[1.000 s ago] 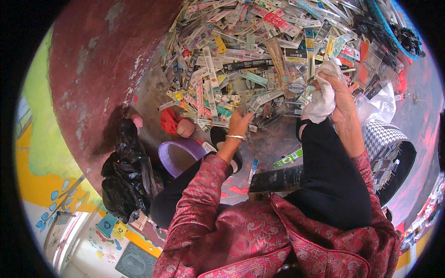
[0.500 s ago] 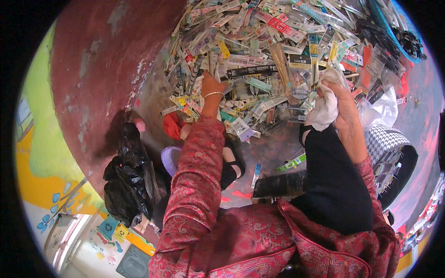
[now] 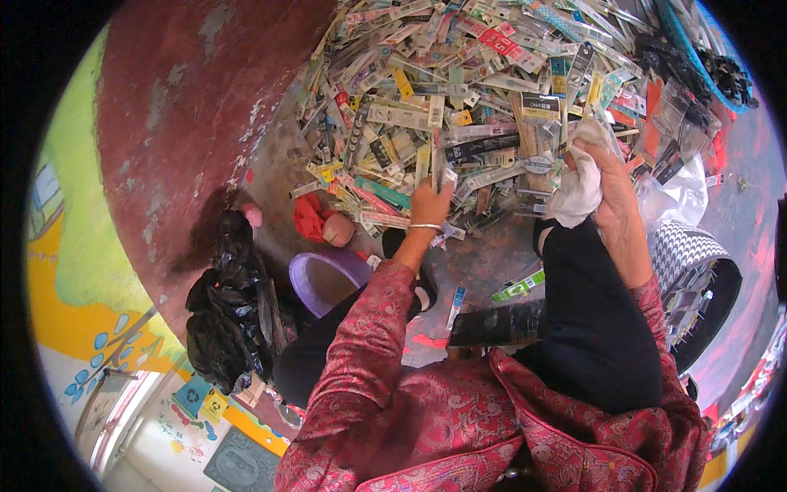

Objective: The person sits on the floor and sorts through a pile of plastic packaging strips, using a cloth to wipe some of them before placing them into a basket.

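- The left hand [image 3: 430,203] is near the middle of the view, a little toward 1 o'clock, its fingers bent over the lower edge of a heap of slim packets [image 3: 500,82]; blur hides whether they grip one.
- The right hand [image 3: 616,193] is between 2 and 3 o'clock, closed around a crumpled white cloth [image 3: 576,195].
- The two hands are well apart, the cloth on the left hand's 3 o'clock side.
- The heap spreads around 1 o'clock, its packets lying at all angles, many clear with coloured strips.
- A bracelet [image 3: 426,226] circles the left wrist.
- At 8 o'clock stands a purple tub [image 3: 300,287], and farther out that way a black plastic bag [image 3: 225,336].
- A red cloth [image 3: 307,218] lies between 9 and 10 o'clock.
- At 3 o'clock a container with a black-and-white checked wall [image 3: 683,244] holds more slim pieces.
- Toward 2 o'clock, by the rim of the view, is a blue basket [image 3: 680,43].
- A green-and-white packet [image 3: 522,285] lies between 3 and 4 o'clock, beside the person's dark trouser leg [image 3: 602,320].
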Action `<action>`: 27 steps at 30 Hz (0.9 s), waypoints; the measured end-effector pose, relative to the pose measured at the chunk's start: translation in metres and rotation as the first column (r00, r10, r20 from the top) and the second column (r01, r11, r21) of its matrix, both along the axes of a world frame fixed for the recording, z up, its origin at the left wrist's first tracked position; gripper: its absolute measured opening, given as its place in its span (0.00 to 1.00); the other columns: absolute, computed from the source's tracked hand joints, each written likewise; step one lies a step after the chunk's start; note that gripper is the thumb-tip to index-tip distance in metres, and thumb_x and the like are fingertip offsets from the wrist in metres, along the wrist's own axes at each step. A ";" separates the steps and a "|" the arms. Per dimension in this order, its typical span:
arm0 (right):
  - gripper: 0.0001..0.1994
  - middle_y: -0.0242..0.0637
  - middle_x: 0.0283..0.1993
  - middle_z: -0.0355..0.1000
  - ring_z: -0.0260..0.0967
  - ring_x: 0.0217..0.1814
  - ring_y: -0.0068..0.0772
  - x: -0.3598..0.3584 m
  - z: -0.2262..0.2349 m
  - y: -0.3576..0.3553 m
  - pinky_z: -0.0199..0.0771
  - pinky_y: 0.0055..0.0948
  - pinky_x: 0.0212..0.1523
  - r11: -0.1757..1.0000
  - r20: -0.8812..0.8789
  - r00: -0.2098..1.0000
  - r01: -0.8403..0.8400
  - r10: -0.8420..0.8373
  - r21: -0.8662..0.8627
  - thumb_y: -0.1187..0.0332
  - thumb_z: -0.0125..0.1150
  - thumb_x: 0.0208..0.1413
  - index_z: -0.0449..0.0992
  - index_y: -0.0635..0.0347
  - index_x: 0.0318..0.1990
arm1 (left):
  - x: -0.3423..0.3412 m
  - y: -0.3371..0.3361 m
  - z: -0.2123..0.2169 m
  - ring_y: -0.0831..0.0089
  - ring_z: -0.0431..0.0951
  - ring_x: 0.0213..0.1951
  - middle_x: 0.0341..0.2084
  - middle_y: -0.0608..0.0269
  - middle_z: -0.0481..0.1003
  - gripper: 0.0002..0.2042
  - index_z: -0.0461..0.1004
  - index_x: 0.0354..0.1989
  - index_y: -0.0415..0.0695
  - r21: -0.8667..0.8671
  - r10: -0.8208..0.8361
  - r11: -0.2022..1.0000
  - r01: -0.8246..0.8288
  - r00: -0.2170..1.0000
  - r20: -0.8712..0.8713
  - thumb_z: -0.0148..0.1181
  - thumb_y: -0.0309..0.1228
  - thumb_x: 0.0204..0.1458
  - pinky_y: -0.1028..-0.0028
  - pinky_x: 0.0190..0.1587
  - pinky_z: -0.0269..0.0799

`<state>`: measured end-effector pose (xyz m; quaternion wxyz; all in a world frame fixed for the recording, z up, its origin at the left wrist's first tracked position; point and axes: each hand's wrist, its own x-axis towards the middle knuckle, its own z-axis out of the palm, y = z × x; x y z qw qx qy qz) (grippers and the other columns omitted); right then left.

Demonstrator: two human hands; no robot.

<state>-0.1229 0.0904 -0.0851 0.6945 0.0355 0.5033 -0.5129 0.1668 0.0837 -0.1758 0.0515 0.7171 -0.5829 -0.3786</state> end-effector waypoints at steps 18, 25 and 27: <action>0.05 0.32 0.24 0.67 0.64 0.24 0.21 0.000 0.001 -0.001 0.65 0.18 0.23 1.000 0.043 0.999 0.026 -0.026 0.017 0.72 0.55 0.48 0.69 0.61 0.33 | 0.063 -0.101 0.087 0.72 0.74 0.34 0.34 0.63 0.73 0.17 0.67 0.45 0.39 0.173 0.450 0.872 -0.457 0.614 -0.648 0.59 0.28 0.45 0.73 0.36 0.70; 0.06 0.31 0.25 0.68 0.65 0.23 0.21 0.004 -0.004 0.000 0.65 0.18 0.23 1.000 0.029 0.999 0.021 -0.021 -0.004 0.70 0.57 0.47 0.70 0.61 0.33 | 0.039 -0.104 0.067 0.76 0.72 0.32 0.33 0.65 0.73 0.16 0.70 0.41 0.38 0.134 0.381 0.918 -0.373 0.739 -0.556 0.61 0.31 0.44 0.76 0.37 0.67; 0.07 0.30 0.25 0.68 0.65 0.22 0.21 0.007 -0.002 -0.003 0.65 0.19 0.23 1.000 0.010 1.000 -0.014 0.014 -0.006 0.69 0.58 0.46 0.70 0.60 0.33 | 0.027 -0.102 0.061 0.75 0.72 0.32 0.33 0.65 0.73 0.16 0.69 0.41 0.38 0.185 0.459 0.873 -0.452 0.630 -0.626 0.61 0.31 0.45 0.75 0.36 0.67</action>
